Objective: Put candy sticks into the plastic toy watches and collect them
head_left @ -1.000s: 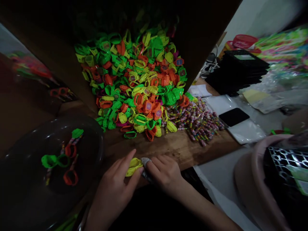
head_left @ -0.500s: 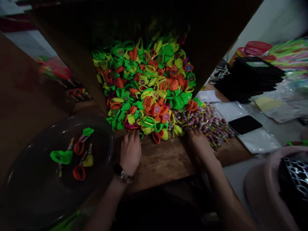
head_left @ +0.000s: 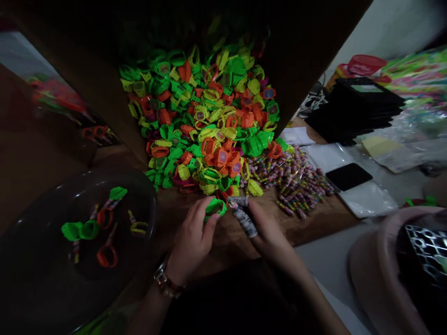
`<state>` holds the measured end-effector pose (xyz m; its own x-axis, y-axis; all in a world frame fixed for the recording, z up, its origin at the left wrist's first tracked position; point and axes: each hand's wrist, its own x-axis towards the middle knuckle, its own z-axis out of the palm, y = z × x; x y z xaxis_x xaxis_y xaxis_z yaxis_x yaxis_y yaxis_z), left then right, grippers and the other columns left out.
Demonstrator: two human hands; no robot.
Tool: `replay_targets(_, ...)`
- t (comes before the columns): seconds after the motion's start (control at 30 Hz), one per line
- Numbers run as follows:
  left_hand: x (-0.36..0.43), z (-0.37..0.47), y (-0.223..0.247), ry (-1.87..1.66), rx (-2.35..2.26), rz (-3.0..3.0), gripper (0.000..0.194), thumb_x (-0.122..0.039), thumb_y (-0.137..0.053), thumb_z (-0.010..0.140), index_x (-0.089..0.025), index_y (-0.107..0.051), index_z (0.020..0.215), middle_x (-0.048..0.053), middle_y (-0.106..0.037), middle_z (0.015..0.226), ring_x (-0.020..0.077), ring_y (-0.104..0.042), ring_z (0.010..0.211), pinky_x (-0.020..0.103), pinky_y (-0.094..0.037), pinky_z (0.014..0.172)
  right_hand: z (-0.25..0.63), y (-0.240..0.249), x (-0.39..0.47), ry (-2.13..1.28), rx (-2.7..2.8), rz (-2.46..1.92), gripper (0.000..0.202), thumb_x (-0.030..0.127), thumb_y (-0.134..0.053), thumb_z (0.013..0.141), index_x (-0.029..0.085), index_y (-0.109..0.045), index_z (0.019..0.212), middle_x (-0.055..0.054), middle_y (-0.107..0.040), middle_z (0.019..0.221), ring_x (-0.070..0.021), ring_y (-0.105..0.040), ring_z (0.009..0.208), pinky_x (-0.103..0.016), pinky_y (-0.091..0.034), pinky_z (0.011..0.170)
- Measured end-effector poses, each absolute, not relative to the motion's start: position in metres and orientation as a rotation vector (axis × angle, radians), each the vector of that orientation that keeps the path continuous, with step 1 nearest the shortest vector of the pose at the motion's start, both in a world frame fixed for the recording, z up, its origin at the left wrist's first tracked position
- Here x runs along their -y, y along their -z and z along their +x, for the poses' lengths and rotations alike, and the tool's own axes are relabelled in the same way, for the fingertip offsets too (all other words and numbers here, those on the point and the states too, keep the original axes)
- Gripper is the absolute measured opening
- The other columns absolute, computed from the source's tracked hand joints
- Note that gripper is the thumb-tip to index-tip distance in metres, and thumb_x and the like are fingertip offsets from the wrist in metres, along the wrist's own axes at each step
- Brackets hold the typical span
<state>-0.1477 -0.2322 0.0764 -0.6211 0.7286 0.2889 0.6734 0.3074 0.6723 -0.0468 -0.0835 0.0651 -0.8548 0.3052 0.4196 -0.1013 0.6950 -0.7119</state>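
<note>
My left hand (head_left: 192, 235) pinches a green plastic toy watch (head_left: 215, 208) between thumb and fingers. Close beside it on the right, my right hand (head_left: 263, 228), with wrapped fingertips, pinches a small pinkish candy piece (head_left: 233, 204), partly hidden by the fingers. Both hands are over the wooden table (head_left: 223, 249), their fingertips nearly meeting. Ahead of them lies a heap of green, yellow and orange toy watches (head_left: 213, 135). A pile of small striped candy tubes (head_left: 296, 181) lies to the right of the heap.
A dark round basin (head_left: 38, 260) at left holds several watches with candy tubes attached. Dark box walls (head_left: 310, 60) flank the heap. At right are a black phone-like slab (head_left: 349, 177), clear plastic bags (head_left: 370, 202), a black stack (head_left: 359, 111) and a pink tub (head_left: 366, 251).
Both hands have come together from the heap's edge and the candy pile, now with a green watch and a candy piece. The basin's yellow watch lies farther right. The view has shifted slightly.
</note>
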Motion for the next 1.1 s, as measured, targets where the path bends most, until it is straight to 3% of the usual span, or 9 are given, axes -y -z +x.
replay_targets(0.13,0.233,-0.144,-0.084,-1.26,-2.442,1.364,0.032,-0.03,-0.044,0.094,-0.02,-0.048,0.125,0.009,-0.062,0.117,0.0191,-0.058,0.109,0.034,-0.048,0.093,-0.042,-0.067,0.087,-0.886,2.376,-0.11,0.019,0.009,-0.042,0.079,0.02,-0.048,0.092,-0.002,-0.058,0.075,-0.0148,-0.056,0.065,-0.023,-0.044,0.058)
replay_targets(0.33,0.232,-0.143,-0.083,-1.194,-2.501,1.449,0.031,-0.03,-0.043,0.095,-0.02,-0.049,0.123,0.008,-0.064,0.111,0.0187,-0.059,0.104,0.033,-0.049,0.09,-0.034,-0.069,0.093,-0.709,2.475,-0.137,0.023,0.009,-0.041,0.08,0.017,-0.051,0.1,-0.007,-0.06,0.083,-0.0192,-0.057,0.076,-0.028,-0.046,0.066)
replay_targets(0.53,0.233,-0.138,-0.083,-1.143,-2.581,1.535,0.032,-0.03,-0.041,0.095,-0.018,-0.047,0.124,0.008,-0.064,0.112,0.0192,-0.058,0.104,0.034,-0.049,0.09,-0.03,-0.071,0.095,-0.733,2.457,-0.127,0.028,0.007,-0.039,0.075,0.019,-0.05,0.097,-0.004,-0.061,0.078,-0.0171,-0.058,0.067,-0.026,-0.046,0.059)
replay_targets(0.73,0.234,-0.139,-0.079,-1.161,-2.525,1.43,0.032,-0.031,-0.042,0.095,-0.02,-0.05,0.124,0.008,-0.064,0.112,0.0199,-0.059,0.104,0.035,-0.05,0.09,-0.031,-0.07,0.102,-0.393,2.635,-0.156,0.019,0.011,-0.037,0.087,0.016,-0.05,0.099,-0.007,-0.059,0.079,-0.0197,-0.057,0.068,-0.029,-0.045,0.059)
replay_targets(0.93,0.239,-0.136,-0.067,-1.114,-2.525,1.33,0.03,-0.03,-0.042,0.095,-0.019,-0.053,0.12,0.008,-0.066,0.107,0.0191,-0.062,0.098,0.034,-0.051,0.086,-0.046,-0.063,0.113,0.109,2.868,-0.364,0.009,0.012,-0.043,0.089,0.02,-0.048,0.085,-0.005,-0.056,0.069,-0.0202,-0.057,0.059,-0.028,-0.034,0.048)
replay_targets(1.1,0.25,-0.138,-0.054,-0.867,-2.63,1.308,0.031,-0.033,-0.042,0.095,-0.017,-0.055,0.118,0.009,-0.067,0.106,0.0214,-0.063,0.098,0.037,-0.052,0.085,-0.055,-0.051,0.115,0.046,3.162,-0.26,0.01,0.009,-0.045,0.088,0.018,-0.049,0.085,-0.007,-0.064,0.071,-0.0188,-0.062,0.053,-0.026,-0.025,0.042)
